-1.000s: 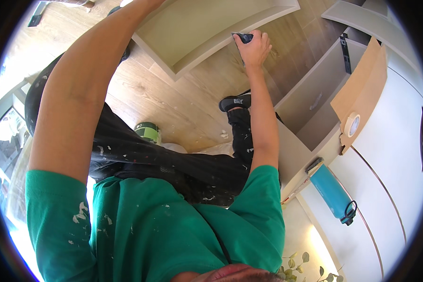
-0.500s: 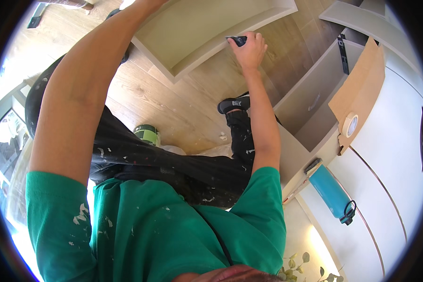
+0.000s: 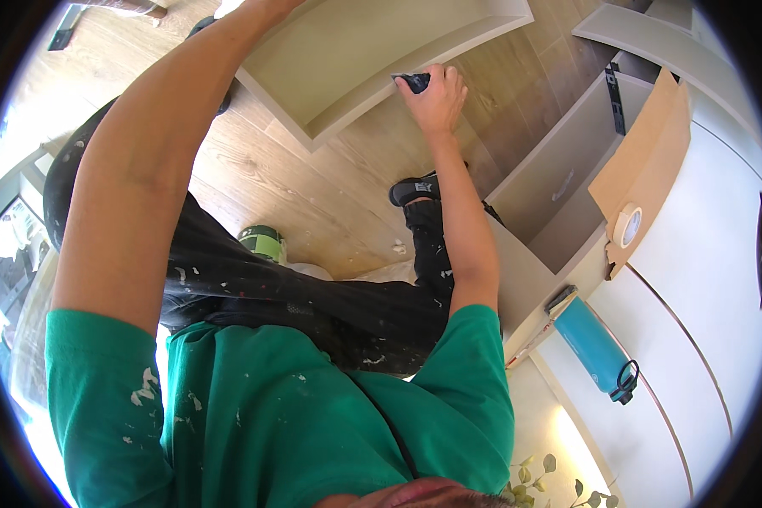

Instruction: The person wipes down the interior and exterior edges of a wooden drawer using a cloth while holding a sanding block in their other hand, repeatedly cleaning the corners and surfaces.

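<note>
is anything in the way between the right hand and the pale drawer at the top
Nothing visible, apart from the dark pad that the right hand itself grips at the drawer's near wall. The brown cardboard and turquoise bottle lie off to the right.

The handheld pad is near-black, the shallow drawer pale grey-beige. White blotches dot the green T-shirt and black trousers — the sneaker is black with pale markings. Brown wood grain streaks the floorboards. The water bottle is turquoise with a black cap, the cardboard tan, the tape roll cream — the tub two shades of green.
</note>
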`<state>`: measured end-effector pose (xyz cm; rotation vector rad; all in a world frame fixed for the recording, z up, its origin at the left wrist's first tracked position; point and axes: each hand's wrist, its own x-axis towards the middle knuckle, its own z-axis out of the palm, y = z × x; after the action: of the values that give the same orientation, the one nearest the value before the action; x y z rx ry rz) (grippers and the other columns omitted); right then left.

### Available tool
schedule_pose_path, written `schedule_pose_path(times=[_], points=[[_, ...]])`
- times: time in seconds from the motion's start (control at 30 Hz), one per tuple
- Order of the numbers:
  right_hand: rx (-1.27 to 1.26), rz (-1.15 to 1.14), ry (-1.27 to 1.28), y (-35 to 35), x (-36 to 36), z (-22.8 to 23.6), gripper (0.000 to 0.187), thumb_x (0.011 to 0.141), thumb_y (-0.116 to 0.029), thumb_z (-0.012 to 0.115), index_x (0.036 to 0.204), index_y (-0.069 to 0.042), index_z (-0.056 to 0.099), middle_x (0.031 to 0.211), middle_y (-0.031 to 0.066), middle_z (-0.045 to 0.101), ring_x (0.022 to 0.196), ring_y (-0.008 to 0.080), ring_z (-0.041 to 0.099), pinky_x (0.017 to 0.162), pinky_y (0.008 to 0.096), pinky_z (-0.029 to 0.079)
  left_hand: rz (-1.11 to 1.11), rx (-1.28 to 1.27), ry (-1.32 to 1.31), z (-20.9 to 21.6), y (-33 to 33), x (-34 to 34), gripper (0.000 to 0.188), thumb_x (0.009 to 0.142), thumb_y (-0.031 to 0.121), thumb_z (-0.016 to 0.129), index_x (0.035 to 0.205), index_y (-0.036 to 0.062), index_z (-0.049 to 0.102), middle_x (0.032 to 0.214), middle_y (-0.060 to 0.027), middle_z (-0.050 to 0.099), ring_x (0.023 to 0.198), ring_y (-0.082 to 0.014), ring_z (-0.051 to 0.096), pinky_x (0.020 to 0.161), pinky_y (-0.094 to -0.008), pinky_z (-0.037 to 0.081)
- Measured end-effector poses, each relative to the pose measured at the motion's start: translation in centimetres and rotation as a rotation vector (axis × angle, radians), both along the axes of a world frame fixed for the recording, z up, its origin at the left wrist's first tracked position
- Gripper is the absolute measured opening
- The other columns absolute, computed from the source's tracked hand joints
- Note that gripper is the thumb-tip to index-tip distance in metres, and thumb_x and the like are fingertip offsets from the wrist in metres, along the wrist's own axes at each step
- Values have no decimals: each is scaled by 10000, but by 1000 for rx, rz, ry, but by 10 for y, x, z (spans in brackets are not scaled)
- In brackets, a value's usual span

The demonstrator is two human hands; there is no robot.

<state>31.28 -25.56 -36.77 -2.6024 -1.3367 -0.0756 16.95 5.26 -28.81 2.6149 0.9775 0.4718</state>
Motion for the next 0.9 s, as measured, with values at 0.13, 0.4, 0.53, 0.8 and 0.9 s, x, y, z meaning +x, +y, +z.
schedule_pose_path(times=[0.13,0.4,0.53,0.8,0.9], points=[[2,44,12,-4,-9,0,518,694,-464,892,994,-109,661,996,103,576,998,322,570,854,469,427,6,-1,-37,3,-4,1,296,829,190,711,1096,64,714,1146,-177,689,1087,-396,669,928,-499,549],[46,-36,17,-2,-2,3,485,704,-454,891,966,-108,673,1001,110,585,1007,340,571,897,493,422,-7,14,-16,0,-3,1,306,819,175,709,1098,50,710,1150,-184,688,1084,-391,672,917,-494,557],[38,-59,9,1,10,4,477,712,-440,889,969,-103,672,1010,106,591,1009,337,569,907,489,414,-11,26,1,0,-1,2,311,817,150,691,1110,48,708,1142,-187,687,1076,-391,675,902,-489,559],[44,-35,-38,-1,2,3,480,715,-454,886,977,-114,670,988,100,588,982,321,570,854,460,412,-18,-13,-24,2,-3,2,322,808,140,689,1113,37,702,1125,-193,685,1063,-407,672,907,-492,554],[-4,57,47,-2,-13,3,476,720,-440,886,983,-109,669,999,103,590,987,322,569,862,465,413,-14,4,-4,2,-1,0,325,807,148,705,1111,31,698,1123,-196,685,1065,-408,672,904,-491,554]])
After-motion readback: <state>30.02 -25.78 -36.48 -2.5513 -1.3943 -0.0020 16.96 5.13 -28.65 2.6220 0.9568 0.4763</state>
